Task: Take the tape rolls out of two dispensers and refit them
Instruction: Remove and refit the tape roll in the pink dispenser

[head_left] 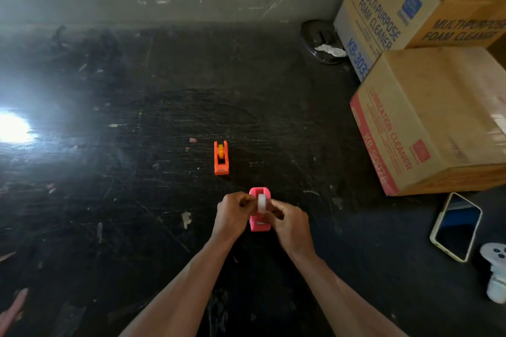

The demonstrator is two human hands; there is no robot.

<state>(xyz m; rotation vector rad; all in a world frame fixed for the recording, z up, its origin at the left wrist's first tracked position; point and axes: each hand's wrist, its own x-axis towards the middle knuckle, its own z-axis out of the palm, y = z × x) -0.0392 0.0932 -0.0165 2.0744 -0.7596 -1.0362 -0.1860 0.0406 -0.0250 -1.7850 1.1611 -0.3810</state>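
left grip [232,213], right grip [290,223], both pinched, forearms converging

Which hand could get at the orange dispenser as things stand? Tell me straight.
Probably either. The orange dispenser stands alone on bare floor just beyond the pink dispenser, nothing between. But the left hand and right hand both hold the white tape roll, so one must let go first.

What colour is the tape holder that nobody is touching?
Orange: the small plastic tape dispenser with a yellow roll, seen clearly in the head view.
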